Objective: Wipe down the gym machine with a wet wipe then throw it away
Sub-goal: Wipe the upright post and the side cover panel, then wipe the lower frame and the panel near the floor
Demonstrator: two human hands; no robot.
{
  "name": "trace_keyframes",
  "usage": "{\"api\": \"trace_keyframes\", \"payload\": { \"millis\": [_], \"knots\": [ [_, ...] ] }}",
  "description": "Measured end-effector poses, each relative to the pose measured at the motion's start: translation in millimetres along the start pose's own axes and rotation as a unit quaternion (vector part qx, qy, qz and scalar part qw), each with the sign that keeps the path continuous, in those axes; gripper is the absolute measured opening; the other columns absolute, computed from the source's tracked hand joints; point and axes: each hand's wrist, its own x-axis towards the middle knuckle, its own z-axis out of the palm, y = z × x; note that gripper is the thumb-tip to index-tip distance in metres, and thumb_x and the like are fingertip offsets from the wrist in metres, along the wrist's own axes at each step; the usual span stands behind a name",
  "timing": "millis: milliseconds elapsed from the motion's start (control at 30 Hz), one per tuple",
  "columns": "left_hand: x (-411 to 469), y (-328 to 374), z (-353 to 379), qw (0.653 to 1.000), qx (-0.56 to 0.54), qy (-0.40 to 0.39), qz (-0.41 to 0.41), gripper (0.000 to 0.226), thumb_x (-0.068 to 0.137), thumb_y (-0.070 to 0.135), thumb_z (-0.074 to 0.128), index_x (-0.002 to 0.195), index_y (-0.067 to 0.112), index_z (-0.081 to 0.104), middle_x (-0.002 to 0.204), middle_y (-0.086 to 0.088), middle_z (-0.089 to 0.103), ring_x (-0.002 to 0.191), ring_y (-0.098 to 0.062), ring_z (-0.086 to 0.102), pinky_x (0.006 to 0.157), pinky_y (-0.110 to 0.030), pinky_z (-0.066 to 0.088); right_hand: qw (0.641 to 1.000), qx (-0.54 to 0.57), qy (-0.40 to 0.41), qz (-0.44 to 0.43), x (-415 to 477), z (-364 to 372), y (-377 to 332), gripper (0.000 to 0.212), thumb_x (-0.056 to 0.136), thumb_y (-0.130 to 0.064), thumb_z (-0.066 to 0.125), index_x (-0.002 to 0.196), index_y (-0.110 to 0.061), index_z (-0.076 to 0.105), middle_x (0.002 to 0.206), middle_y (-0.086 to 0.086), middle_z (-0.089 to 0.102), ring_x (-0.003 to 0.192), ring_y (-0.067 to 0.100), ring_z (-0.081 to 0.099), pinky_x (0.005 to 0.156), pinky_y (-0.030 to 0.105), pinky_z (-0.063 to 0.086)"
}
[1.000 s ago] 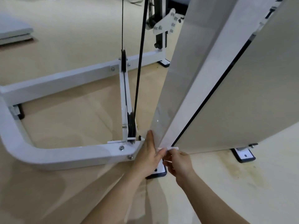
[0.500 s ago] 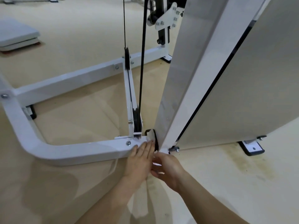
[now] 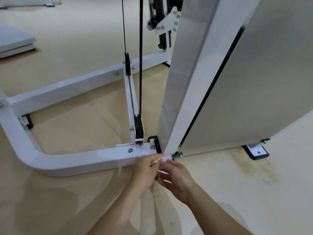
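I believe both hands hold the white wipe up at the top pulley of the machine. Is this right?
Not quite. The head view shows the left hand and right hand holding the white wipe low down, at the bottom corner of the upright panel, near the floor.

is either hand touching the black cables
No, the left hand and right hand both pinch the wet wipe at the foot of the white upright, clear of the black cables.

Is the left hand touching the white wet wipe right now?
Touching. Head view: fingertips of the left hand pinch the crumpled white wet wipe at the base of the white upright.
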Motion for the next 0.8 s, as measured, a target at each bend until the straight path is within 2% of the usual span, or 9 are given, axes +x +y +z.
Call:
{"api": "trace_keyframes", "payload": {
  "millis": [67, 133, 233, 334, 434, 567, 634, 700, 801],
  "knots": [
    [-4, 12, -5, 0.994, -0.103, 0.032, -0.030, 0.025, 0.088, 0.008, 0.065, 0.086, 0.033, 0.066, 0.083, 0.012, 0.074, 0.077, 0.000, 0.066, 0.067, -0.013, 0.050, 0.999, 0.007, 0.010, -0.047, -3, -3, -8, 0.013, 0.092, -0.010, 0.063, 0.093, 0.001, 0.070, 0.071, 0.008, 0.063, 0.061, 0.016, 0.052, 0.058, 0.021, 0.045],
    [-7, 28, -6, 0.979, -0.189, 0.050, -0.061, 0.018, 0.085, 0.003, 0.068, 0.085, 0.018, 0.059, 0.077, 0.000, 0.073, 0.068, -0.014, 0.064, 0.061, -0.020, 0.051, 0.993, -0.002, 0.066, -0.093, -8, -9, -14, 0.017, 0.089, -0.008, 0.068, 0.095, 0.007, 0.070, 0.067, 0.010, 0.062, 0.054, 0.013, 0.051, 0.054, 0.021, 0.044],
    [-6, 55, -4, 0.968, -0.235, 0.063, -0.053, 0.020, 0.083, -0.003, 0.069, 0.078, 0.011, 0.055, 0.071, -0.005, 0.065, 0.062, -0.016, 0.059, 0.059, -0.022, 0.052, 0.970, 0.066, 0.174, -0.158, -15, -19, -30, 0.015, 0.089, -0.001, 0.066, 0.103, 0.004, 0.063, 0.070, 0.011, 0.060, 0.048, 0.010, 0.057, 0.049, 0.021, 0.048],
    [-9, 87, 0, 0.987, -0.155, 0.038, 0.029, 0.021, 0.084, 0.001, 0.068, 0.074, 0.016, 0.057, 0.064, 0.010, 0.062, 0.060, -0.007, 0.057, 0.062, -0.022, 0.050, 0.914, 0.134, 0.261, -0.279, -22, -21, -64, 0.018, 0.089, 0.003, 0.062, 0.095, -0.012, 0.053, 0.085, 0.007, 0.055, 0.055, 0.014, 0.062, 0.058, 0.025, 0.056],
    [-11, 122, -3, 0.985, -0.025, 0.055, 0.163, 0.020, 0.085, 0.002, 0.063, 0.080, 0.021, 0.063, 0.074, 0.013, 0.064, 0.068, -0.005, 0.058, 0.063, -0.017, 0.048, 0.827, 0.007, 0.333, -0.454, -32, -12, -106, 0.022, 0.087, -0.003, 0.059, 0.084, -0.025, 0.053, 0.080, -0.007, 0.062, 0.072, 0.015, 0.063, 0.073, 0.034, 0.056],
    [-5, 166, -8, 0.916, 0.177, 0.076, 0.352, 0.021, 0.077, -0.002, 0.052, 0.088, 0.015, 0.057, 0.088, -0.002, 0.056, 0.078, -0.025, 0.055, 0.064, -0.037, 0.049, 0.697, -0.082, 0.322, -0.635, -51, -11, -150, 0.020, 0.088, -0.007, 0.058, 0.093, -0.026, 0.054, 0.094, -0.003, 0.052, 0.085, 0.019, 0.054, 0.074, 0.023, 0.045],
    [-1, 184, -7, 0.884, 0.254, 0.058, 0.388, 0.027, 0.078, -0.001, 0.050, 0.099, 0.014, 0.058, 0.096, -0.004, 0.056, 0.085, -0.027, 0.055, 0.066, -0.039, 0.050, 0.690, -0.040, 0.325, -0.646, -52, -32, -172, 0.019, 0.087, -0.015, 0.057, 0.101, -0.026, 0.050, 0.099, 0.002, 0.053, 0.086, 0.025, 0.055, 0.073, 0.028, 0.046],
    [0, 198, -1, 0.862, 0.324, 0.036, 0.389, 0.040, 0.081, -0.003, 0.051, 0.115, 0.016, 0.057, 0.108, -0.001, 0.055, 0.096, -0.022, 0.051, 0.071, -0.041, 0.052, 0.691, 0.047, 0.392, -0.605, -46, -67, -199, 0.018, 0.085, -0.022, 0.053, 0.101, -0.021, 0.046, 0.099, 0.011, 0.054, 0.085, 0.029, 0.054, 0.073, 0.030, 0.045],
    [1, 214, 12, 0.832, 0.405, 0.037, 0.377, 0.047, 0.083, -0.002, 0.050, 0.123, 0.021, 0.050, 0.117, 0.004, 0.046, 0.102, -0.017, 0.044, 0.070, -0.035, 0.050, 0.714, 0.224, 0.489, -0.448, -38, -132, -247, 0.012, 0.092, -0.025, 0.049, 0.088, -0.016, 0.041, 0.097, 0.009, 0.051, 0.084, 0.030, 0.052, 0.066, 0.022, 0.041]
  ]
}}
